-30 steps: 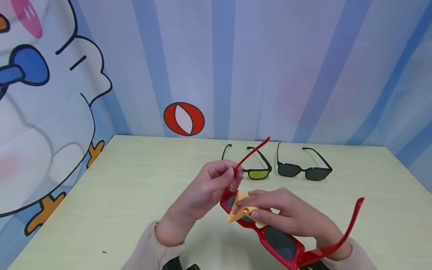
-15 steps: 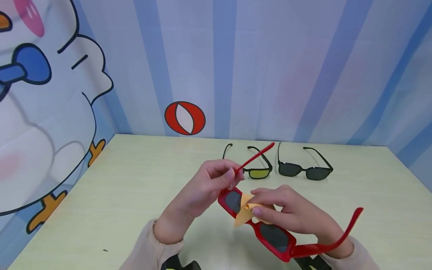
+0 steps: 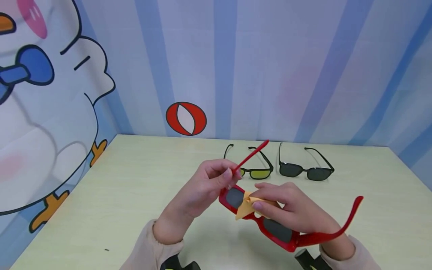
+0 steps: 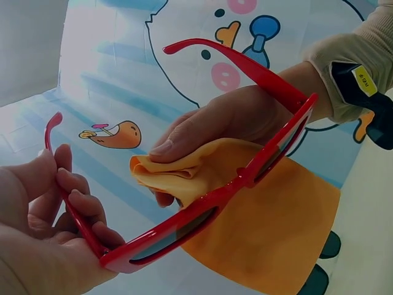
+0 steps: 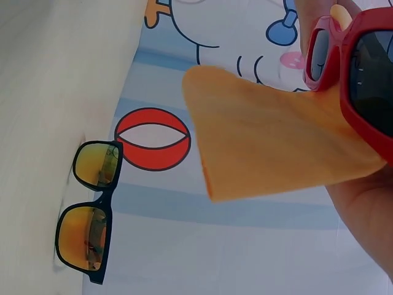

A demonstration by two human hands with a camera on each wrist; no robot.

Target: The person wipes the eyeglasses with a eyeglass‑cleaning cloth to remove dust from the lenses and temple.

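Red-framed sunglasses (image 3: pixel 278 229) with dark lenses are held up over the table, both temples unfolded. My left hand (image 3: pixel 209 187) grips one temple near its hinge, fingers curled round it in the left wrist view. An orange cloth (image 4: pixel 264 227) is pinched between the thumb and fingers of my right hand (image 3: pixel 290 210). Folded over the frame, the cloth covers the inner part of the lens nearest my left hand, beside the bridge. In the right wrist view the cloth's loose end (image 5: pixel 276 141) hangs down on the far side of the red frame.
Black glasses with yellowish lenses (image 3: pixel 260 174) stand at the back of the pale table (image 3: pixel 135 195), partly behind my left hand. To their right lie black sunglasses (image 3: pixel 317 173). A striped blue backdrop (image 3: pixel 270 75) rises behind the table.
The cloth and my right hand have slid from the outer part of the lens toward the bridge, uncovering more of that lens. The sunglasses have tilted slightly; my left hand keeps its grip.
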